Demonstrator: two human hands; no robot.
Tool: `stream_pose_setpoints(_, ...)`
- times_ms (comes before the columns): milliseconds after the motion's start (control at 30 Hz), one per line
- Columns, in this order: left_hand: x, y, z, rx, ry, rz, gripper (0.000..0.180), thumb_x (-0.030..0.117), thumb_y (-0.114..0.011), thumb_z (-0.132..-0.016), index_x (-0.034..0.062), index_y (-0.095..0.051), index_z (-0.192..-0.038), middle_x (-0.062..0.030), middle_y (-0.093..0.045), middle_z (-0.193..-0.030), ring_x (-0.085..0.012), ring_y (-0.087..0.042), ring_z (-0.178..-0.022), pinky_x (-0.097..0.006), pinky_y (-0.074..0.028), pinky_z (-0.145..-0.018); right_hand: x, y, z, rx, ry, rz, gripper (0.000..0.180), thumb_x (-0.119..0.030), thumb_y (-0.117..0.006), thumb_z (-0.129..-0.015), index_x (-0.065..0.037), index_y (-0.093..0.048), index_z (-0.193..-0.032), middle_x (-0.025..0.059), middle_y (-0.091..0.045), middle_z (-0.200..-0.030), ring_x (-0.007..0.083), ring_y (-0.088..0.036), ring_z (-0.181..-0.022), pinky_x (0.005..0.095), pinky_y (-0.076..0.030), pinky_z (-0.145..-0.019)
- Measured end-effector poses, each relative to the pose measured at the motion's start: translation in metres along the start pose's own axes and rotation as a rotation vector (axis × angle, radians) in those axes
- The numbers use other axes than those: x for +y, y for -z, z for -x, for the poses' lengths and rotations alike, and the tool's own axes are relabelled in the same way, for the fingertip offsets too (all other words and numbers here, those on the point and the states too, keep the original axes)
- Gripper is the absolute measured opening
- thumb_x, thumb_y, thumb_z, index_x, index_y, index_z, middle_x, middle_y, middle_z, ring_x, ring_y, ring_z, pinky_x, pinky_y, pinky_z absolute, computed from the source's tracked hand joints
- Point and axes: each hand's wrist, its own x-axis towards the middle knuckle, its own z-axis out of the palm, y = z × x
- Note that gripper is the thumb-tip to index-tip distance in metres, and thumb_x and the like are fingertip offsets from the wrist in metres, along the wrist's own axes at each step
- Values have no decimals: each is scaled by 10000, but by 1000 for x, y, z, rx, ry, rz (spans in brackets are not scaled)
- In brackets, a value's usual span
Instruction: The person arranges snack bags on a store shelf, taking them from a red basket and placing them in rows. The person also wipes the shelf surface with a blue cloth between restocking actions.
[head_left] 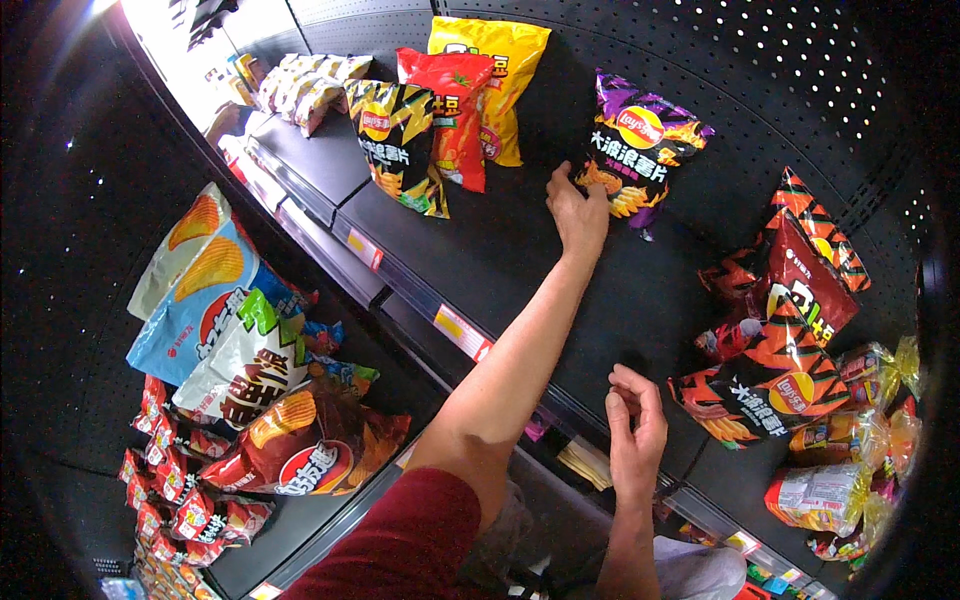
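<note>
My left hand [580, 218] reaches across the black shelf, beside the lower left edge of a black and purple chip bag [640, 145]. The bag stands nearly upright. The thumb is at the bag's edge, the fingers are apart from it, and I see no grip around the bag. Closer to me, my right hand [637, 430] hovers over the shelf's front edge, loosely curled and holding nothing. Left of my left hand stand a black and yellow chip bag [395, 145], a red snack bag [455, 120] and a yellow snack bag [510, 80].
Orange-and-black chip bags [770, 380] and a maroon bag [805, 275] stand on the right, with small clear packets [820, 495] beyond. Price labels line the shelf's front rail [400, 280]. At left, a lower shelf holds a blue chip bag [195, 290] and several others.
</note>
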Motion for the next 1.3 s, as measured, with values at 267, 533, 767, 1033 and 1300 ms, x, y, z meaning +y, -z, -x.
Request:
stream_pose_setpoints(267, -8, -5, -4, 10, -2, -32, 537, 141, -616, -819, -54, -486, -1301, -291, -538, -1246, -445, -507, -1166, -476, -377, -1045, 0, -1, 1, 20, 21, 24, 251, -55, -609, -929, -18, -608, -1177, 96, -611, -1069, 184, -601, -946, 302, -489, -856)
stream_pose_setpoints(533, -18, -5, -6, 24, -54, 0, 524, 161, -617, -813, -53, -511, -1279, -294, -551, -1225, -436, -530, -1148, -463, -414, -1008, -3, 0, -1, 12, 22, 44, 256, -98, -622, -931, -17, -610, -1174, 111, -610, -1043, 200, -618, -927, 321, -500, -848)
stream_pose_setpoints(767, -18, -3, -5, 4, -46, -10, 540, 193, -609, -821, -42, -504, -1296, -285, -537, -1256, -421, -504, -1184, -464, -390, -1034, 0, -1, 0, 14, 30, 43, 265, -89, -624, -924, -21, -611, -1179, 121, -623, -1051, 213, -628, -931, 327, -503, -861)
stream_pose_setpoints(1033, -15, -2, -4, -23, -7, 28, 538, 170, -603, -819, -50, -502, -1299, -278, -529, -1273, -417, -502, -1197, -448, -394, -1043, 2, 0, 0, 10, 30, 55, 260, -84, -619, -925, -23, -613, -1178, 123, -622, -1063, 214, -632, -935, 334, -508, -860)
stream_pose_setpoints(1300, -6, 0, -2, 12, 6, -11, 530, 146, -609, -816, -73, -502, -1288, -287, -541, -1247, -411, -525, -1178, -439, -413, -1027, 1, 0, 0, 17, 38, 72, 260, -77, -623, -919, -22, -614, -1174, 128, -626, -1061, 215, -639, -938, 331, -512, -857)
